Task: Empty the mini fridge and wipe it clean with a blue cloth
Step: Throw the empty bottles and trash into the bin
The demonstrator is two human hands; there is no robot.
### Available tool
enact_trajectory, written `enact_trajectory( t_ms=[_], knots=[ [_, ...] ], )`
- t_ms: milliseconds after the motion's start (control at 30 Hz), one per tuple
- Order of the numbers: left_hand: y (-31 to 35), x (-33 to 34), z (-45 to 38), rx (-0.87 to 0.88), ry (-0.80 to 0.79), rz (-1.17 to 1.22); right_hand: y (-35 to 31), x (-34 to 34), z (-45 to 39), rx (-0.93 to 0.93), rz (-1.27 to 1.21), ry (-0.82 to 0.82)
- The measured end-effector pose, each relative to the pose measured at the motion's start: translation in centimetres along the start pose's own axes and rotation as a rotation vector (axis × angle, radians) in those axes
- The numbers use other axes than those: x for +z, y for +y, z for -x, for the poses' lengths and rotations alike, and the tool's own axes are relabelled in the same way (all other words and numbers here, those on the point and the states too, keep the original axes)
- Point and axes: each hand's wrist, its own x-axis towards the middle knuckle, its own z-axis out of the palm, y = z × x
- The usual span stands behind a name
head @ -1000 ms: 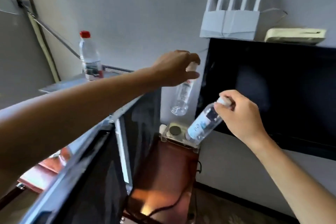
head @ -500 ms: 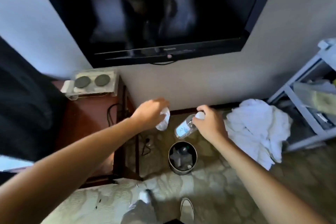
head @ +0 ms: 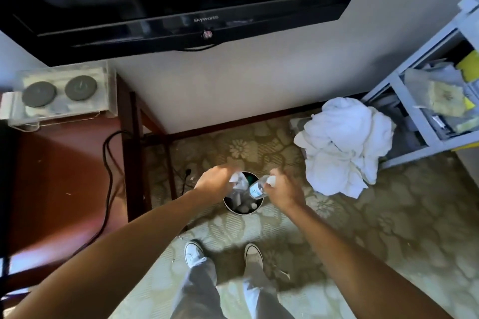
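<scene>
The left hand's fingers (head: 228, 172) are curling around a crumpled clear bottle (head: 239, 182), gripping it near its top, while the right hand's fingers (head: 278, 176) are closing around the capped end of a second, labelled bottle (head: 256, 190), which is tilting base-down toward the opening. Both bottles are hanging directly over the mouth of a small round bin (head: 242, 211) on the carpet, already holding other discarded items.

The step in hand appears to be dropping these two fridge items into the bin. To do it well, the left hand (head: 213, 184) and right hand (head: 283, 191) should be lowering until the bottles are inside the rim before letting go, since the bin mouth is narrow and partly filled; releasing one at a time would keep them from knocking each other onto the floor. The labelled bottle is best going in base first.

Beyond the hands, a pile of white cloth (head: 342, 153) is lying near the bin beside a pale cart (head: 425, 134). A reddish desk (head: 59, 163) is standing to the left, under a wall television (head: 181, 2). Neither the mini fridge nor a blue cloth is showing here.
</scene>
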Motion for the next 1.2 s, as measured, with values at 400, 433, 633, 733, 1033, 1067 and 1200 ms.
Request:
enact_trajectory(
  t_ms=[400, 433, 633, 733, 1033, 1067, 1200],
  knots=[
    [-1.4, 2.4, 0.5, -0.121, -0.105, -0.081, 5.6, -1.3, -1.6, 0.054, 0.061, -0.14],
    [-1.1, 2.2, 0.7, -0.126, -0.103, -0.082, 5.8, -1.6, -1.6, 0.053, 0.064, -0.149],
    [1.0, 0.2, 2.9, -0.191, -0.027, -0.053, 4.8, -3.6, -1.7, 0.009, 0.064, -0.124],
    [1.6, -1.8, 5.9, -0.241, 0.093, -0.078, 1.9, -4.9, -1.5, -0.097, 0.039, -0.126],
    [0.5, -14.1, 23.6, -0.463, 0.688, -0.208, -22.2, -8.2, 5.6, -0.791, -0.017, -0.093],
    [0.6, -15.7, 26.3, -0.491, 0.796, -0.22, -25.4, -8.6, 7.9, -0.888, -0.027, -0.093],
    [0.1, -22.0, 37.2, -0.624, 0.993, -0.367, -36.7, -10.4, 18.1, -1.259, -0.099, -0.091]
  ],
)
